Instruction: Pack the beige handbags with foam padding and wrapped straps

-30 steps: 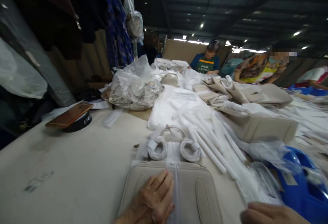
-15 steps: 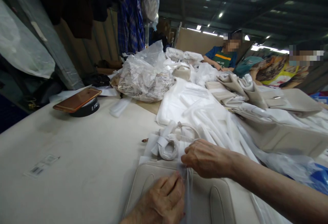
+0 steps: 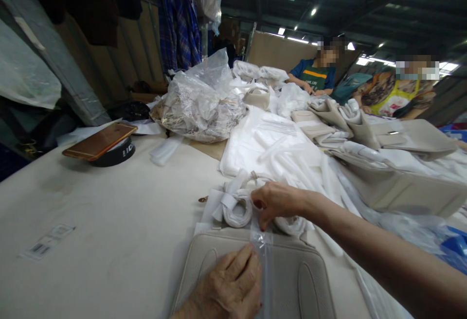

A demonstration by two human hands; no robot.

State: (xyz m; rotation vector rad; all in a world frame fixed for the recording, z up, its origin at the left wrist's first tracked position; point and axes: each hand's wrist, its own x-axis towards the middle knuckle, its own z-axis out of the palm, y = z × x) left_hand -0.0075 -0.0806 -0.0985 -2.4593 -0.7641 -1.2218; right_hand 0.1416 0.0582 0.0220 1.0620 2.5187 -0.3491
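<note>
A beige bag point(image 3: 282, 260) with stitched curved seams lies flat before me at the table's near edge. Down its middle runs a clear plastic strip point(image 3: 267, 273). My left hand point(image 3: 233, 280) rests on the bag, fingers pressed together at the strip's left edge. At the strip's upper end, beyond the bag's edge, my right hand point(image 3: 275, 204) has its fingers curled and thumb pointing down onto the plastic; the fingertips are partly hidden. Just left of that hand sits a white-wrapped coil point(image 3: 239, 212), apparently the bag's strap or handle. Another wrapped coil point(image 3: 291, 225) shows below my right wrist.
A phone point(image 3: 100, 141) lies on a black tape roll point(image 3: 115, 153) at left. Beyond are a crumpled plastic bag point(image 3: 204, 110), white packing sheets point(image 3: 255, 139) and stacked beige bags point(image 3: 397, 183) at right. Two people stand behind the table.
My right hand has moved slightly up and left, and its thumb now points down at the strip. The plastic lies flatter on the bag. My left hand stays nearly in place.
</note>
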